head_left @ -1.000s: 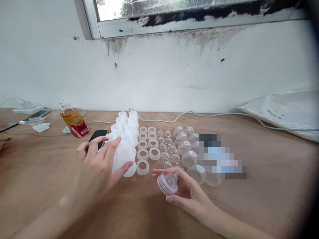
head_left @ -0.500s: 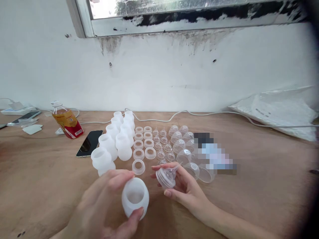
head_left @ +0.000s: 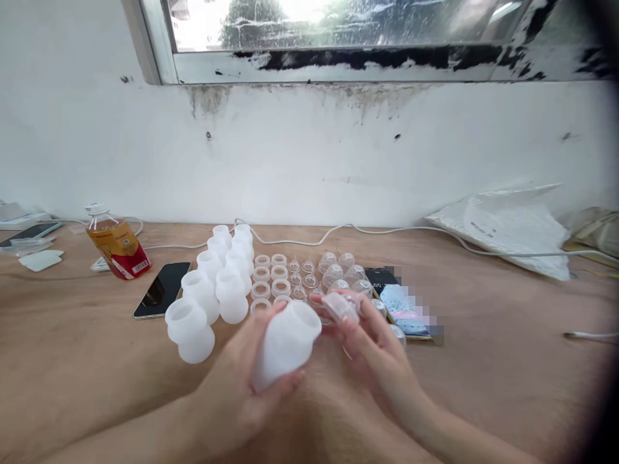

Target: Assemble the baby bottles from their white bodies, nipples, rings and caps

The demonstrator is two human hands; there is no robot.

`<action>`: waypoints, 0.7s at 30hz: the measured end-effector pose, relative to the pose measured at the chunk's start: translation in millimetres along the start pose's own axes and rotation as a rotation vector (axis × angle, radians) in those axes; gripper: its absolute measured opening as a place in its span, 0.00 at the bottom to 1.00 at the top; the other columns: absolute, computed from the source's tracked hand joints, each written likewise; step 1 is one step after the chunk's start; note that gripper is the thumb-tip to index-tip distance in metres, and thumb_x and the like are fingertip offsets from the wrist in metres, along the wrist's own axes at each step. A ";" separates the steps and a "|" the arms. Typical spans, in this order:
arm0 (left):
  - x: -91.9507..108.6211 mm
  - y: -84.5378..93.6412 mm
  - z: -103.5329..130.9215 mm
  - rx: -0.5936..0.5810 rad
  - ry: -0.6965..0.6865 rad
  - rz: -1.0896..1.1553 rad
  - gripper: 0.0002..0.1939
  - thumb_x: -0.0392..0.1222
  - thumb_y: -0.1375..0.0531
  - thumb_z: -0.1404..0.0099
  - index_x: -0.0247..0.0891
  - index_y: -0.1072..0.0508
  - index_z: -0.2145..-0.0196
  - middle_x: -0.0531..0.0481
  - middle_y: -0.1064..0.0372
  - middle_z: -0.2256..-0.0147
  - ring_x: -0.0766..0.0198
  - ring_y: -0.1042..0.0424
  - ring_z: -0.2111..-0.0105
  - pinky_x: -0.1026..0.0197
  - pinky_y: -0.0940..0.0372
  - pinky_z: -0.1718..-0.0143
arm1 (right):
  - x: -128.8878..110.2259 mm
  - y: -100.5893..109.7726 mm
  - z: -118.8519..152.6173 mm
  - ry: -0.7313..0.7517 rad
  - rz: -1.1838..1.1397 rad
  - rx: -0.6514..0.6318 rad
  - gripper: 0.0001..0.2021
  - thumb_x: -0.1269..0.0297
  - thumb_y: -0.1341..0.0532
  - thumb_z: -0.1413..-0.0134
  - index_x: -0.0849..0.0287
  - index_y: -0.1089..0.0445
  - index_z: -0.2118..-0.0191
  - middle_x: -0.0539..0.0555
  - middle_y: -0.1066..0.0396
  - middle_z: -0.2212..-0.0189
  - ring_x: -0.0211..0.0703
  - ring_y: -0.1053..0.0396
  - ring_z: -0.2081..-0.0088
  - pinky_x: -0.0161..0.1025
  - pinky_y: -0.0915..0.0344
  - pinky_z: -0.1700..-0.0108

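My left hand (head_left: 236, 380) is wrapped round a white baby bottle (head_left: 285, 345), lifted and tilted so its mouth leans right. In my right hand (head_left: 382, 348), the fingers pinch a clear bottle nipple seated in a collar ring (head_left: 341, 308), close to the bottle's mouth but apart from it. Two rows of white bottles (head_left: 196, 345) stand to the left. Beside them lie rows of collar rings (head_left: 261, 290), then loose clear nipples (head_left: 309, 281) and clear domed caps (head_left: 333, 276). My hands hide the near ends of these rows.
A black phone (head_left: 163, 290) lies left of the bottles, near a drink bottle (head_left: 118, 241). A white cable (head_left: 309, 243) runs along the wall. Right of the caps sits a partly blurred blue-patterned item (head_left: 403, 308). A plastic bag (head_left: 503, 222) lies at the back right.
My left hand has raised the bottle and tipped its mouth right. My right hand has turned the nipple and ring, and the two parts are nearer each other. The view has tilted up.
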State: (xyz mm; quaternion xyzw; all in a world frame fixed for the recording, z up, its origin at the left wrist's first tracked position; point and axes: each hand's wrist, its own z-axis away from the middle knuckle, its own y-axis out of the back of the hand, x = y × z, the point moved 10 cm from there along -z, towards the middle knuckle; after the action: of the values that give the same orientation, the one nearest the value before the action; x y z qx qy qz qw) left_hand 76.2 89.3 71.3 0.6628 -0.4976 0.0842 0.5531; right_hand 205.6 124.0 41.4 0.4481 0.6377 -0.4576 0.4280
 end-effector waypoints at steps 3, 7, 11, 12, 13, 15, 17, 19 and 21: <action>13.5 42.7 -27.3 0.100 -0.001 -0.029 0.25 0.45 0.44 0.41 0.43 0.49 0.48 0.46 0.35 0.58 0.60 0.31 0.64 0.61 0.33 0.67 | -29.8 8.9 -17.8 0.072 -0.019 0.074 0.15 0.53 0.42 0.51 0.54 0.38 0.58 0.53 0.35 0.59 0.40 0.35 0.60 0.35 0.35 0.64; 15.3 57.5 -46.3 0.148 -0.014 0.004 0.19 0.45 0.44 0.40 0.42 0.44 0.52 0.48 0.35 0.60 0.61 0.32 0.64 0.63 0.34 0.67 | -42.2 9.3 -29.9 0.056 -0.051 0.036 0.15 0.54 0.42 0.51 0.56 0.34 0.60 0.55 0.36 0.57 0.41 0.36 0.60 0.34 0.36 0.68; 3.5 20.5 -44.0 -0.006 0.035 0.026 0.19 0.41 0.45 0.39 0.41 0.44 0.51 0.47 0.37 0.55 0.58 0.36 0.57 0.55 0.38 0.57 | -19.8 7.4 -27.8 -0.051 -0.138 -0.012 0.17 0.56 0.39 0.54 0.57 0.34 0.57 0.57 0.34 0.55 0.46 0.36 0.55 0.39 0.36 0.60; 1.2 11.1 -41.8 -0.052 0.056 0.048 0.19 0.41 0.46 0.39 0.41 0.45 0.51 0.46 0.38 0.54 0.57 0.36 0.56 0.54 0.38 0.57 | -14.8 6.3 -26.7 -0.061 -0.154 -0.027 0.17 0.57 0.38 0.54 0.56 0.34 0.56 0.57 0.33 0.56 0.46 0.36 0.55 0.40 0.36 0.58; 0.1 3.7 -39.4 -0.091 0.071 0.071 0.19 0.40 0.46 0.40 0.41 0.45 0.51 0.46 0.38 0.54 0.57 0.37 0.56 0.53 0.38 0.56 | -11.3 4.5 -25.9 -0.061 -0.157 -0.052 0.18 0.58 0.38 0.55 0.56 0.34 0.56 0.56 0.33 0.56 0.45 0.36 0.55 0.40 0.37 0.57; -0.2 -5.7 -35.5 -0.146 0.090 0.109 0.20 0.39 0.46 0.40 0.41 0.46 0.51 0.46 0.39 0.53 0.57 0.37 0.56 0.53 0.39 0.56 | -7.3 -0.2 -24.8 -0.048 -0.124 -0.114 0.19 0.59 0.36 0.57 0.55 0.34 0.56 0.55 0.32 0.58 0.44 0.35 0.56 0.39 0.37 0.55; 0.0 -11.4 -32.7 -0.186 0.097 0.137 0.20 0.39 0.46 0.40 0.42 0.46 0.50 0.46 0.40 0.53 0.58 0.37 0.56 0.54 0.40 0.55 | -5.7 -3.0 -24.5 -0.033 -0.068 -0.160 0.20 0.60 0.35 0.58 0.55 0.34 0.56 0.55 0.31 0.59 0.43 0.34 0.57 0.39 0.37 0.55; -0.1 -12.7 -31.5 -0.184 0.089 0.167 0.20 0.39 0.46 0.40 0.42 0.46 0.50 0.47 0.40 0.53 0.59 0.38 0.56 0.55 0.40 0.56 | -5.8 -3.2 -24.8 -0.021 -0.026 -0.175 0.20 0.60 0.35 0.58 0.56 0.35 0.56 0.55 0.31 0.60 0.43 0.34 0.56 0.39 0.37 0.54; -1.7 -13.0 -31.1 -0.170 0.091 0.212 0.20 0.40 0.46 0.40 0.43 0.46 0.51 0.49 0.40 0.54 0.59 0.38 0.58 0.57 0.41 0.57 | -7.7 -3.0 -24.5 -0.009 -0.002 -0.179 0.20 0.61 0.36 0.57 0.56 0.35 0.55 0.55 0.31 0.59 0.44 0.34 0.56 0.40 0.37 0.54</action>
State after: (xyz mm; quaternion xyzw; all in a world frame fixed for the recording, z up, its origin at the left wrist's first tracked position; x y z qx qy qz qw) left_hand 98.7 114.3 73.3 0.5526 -0.5448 0.1297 0.6172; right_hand 201.2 145.8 54.6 0.4053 0.6746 -0.4014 0.4685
